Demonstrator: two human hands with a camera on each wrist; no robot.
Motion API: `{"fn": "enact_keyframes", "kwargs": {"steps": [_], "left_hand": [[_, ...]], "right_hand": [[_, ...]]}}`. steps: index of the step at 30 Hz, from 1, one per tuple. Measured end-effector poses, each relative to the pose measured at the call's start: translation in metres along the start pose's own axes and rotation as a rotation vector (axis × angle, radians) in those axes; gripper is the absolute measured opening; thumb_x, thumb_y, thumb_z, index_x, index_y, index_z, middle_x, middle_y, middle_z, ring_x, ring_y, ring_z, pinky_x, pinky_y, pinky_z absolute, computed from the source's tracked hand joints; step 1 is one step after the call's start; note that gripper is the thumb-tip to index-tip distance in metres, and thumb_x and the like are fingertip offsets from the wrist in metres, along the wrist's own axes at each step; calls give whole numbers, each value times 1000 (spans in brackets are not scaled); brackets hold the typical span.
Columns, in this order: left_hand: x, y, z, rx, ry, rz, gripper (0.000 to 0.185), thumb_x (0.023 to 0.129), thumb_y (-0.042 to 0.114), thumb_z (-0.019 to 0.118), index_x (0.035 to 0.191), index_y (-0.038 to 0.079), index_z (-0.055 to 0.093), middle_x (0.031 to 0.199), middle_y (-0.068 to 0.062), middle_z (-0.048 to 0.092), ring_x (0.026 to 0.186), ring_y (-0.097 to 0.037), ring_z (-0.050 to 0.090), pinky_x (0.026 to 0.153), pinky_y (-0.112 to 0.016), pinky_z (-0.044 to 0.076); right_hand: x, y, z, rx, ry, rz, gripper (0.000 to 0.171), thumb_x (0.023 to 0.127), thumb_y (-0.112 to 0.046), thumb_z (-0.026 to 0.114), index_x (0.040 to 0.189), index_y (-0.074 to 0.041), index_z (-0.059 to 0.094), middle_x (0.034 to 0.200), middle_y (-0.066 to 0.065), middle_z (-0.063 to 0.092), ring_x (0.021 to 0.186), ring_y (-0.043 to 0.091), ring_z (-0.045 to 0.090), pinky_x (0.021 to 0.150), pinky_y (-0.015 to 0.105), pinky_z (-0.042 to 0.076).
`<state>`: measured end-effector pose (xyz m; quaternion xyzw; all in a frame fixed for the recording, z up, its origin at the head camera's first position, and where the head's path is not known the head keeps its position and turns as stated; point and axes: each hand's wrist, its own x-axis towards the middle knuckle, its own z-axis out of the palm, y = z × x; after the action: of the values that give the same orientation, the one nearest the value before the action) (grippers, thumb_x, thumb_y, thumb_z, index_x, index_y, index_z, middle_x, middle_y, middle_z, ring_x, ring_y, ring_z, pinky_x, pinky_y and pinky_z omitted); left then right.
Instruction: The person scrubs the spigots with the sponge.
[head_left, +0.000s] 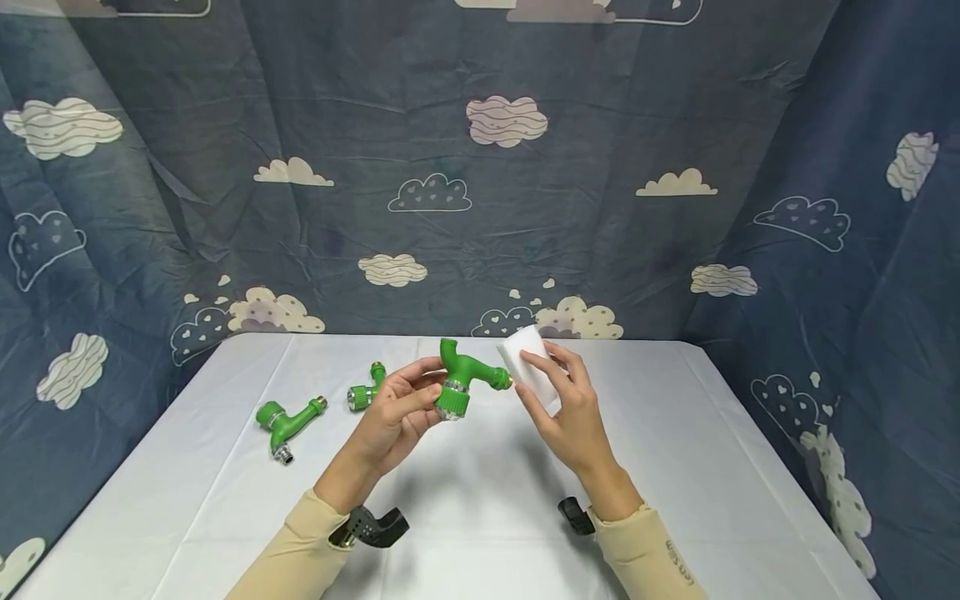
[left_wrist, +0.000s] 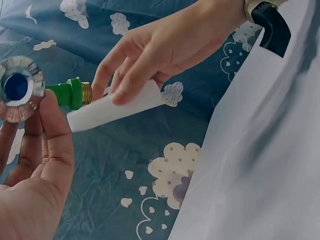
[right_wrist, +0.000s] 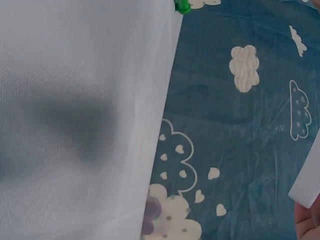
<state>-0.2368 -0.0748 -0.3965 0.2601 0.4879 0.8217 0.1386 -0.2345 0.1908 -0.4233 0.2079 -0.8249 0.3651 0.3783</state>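
Note:
My left hand (head_left: 401,410) grips a green tap (head_left: 468,367) by its ribbed collar, above the table. In the left wrist view the tap's clear round end (left_wrist: 21,90) faces the camera, and its threaded brass end (left_wrist: 86,93) points toward my right hand (head_left: 573,421). That hand pinches a white sponge-like block (head_left: 528,367) between thumb and fingers, right beside the brass end; whether they touch I cannot tell. In the right wrist view only a corner of the white block (right_wrist: 307,182) shows, at the right edge.
A second green tap (head_left: 288,425) lies on the white-covered table (head_left: 225,517) at the left. Another green tap (head_left: 362,397) lies behind my left hand, partly hidden by it. A dark blue cloud-patterned cloth (head_left: 570,242) hangs behind the table and along its sides.

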Motion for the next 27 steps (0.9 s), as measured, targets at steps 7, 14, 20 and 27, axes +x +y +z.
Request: {"fn": "enact_keyframes", "kwargs": {"steps": [7,14,20,27], "left_hand": [[1,3,-1,-14,-50,1,37,113,4,46,145,18,57,132,-1,64,108,-18,77,91,-35,67],[-1,5,0,78,-1,8,36,108,0,52,139,17,61,134,-1,60,109,-13,70,90,-28,63],[-1,2,-5,81,-6,58,34,105,-3,54,128,17,67,127,3,66,108,-9,68,91,-23,60],[-2,3,-9,52,-58,103,35,101,-6,55,116,19,74,120,6,72,109,-7,70,97,-22,59]], "right_hand": [[5,-11,-6,86,28,56,48,92,-10,84,138,-16,72,148,17,59,136,36,60,98,58,60],[10,-35,-11,181,-12,-37,49,90,-7,84,136,-17,73,150,10,60,135,30,61,93,41,60],[8,-48,-9,235,-63,-140,51,87,-3,84,135,-14,73,149,15,60,134,33,61,96,34,62],[7,-38,-7,196,-39,-151,51,87,-1,85,134,-13,73,149,16,59,134,35,62,93,38,63]]}}
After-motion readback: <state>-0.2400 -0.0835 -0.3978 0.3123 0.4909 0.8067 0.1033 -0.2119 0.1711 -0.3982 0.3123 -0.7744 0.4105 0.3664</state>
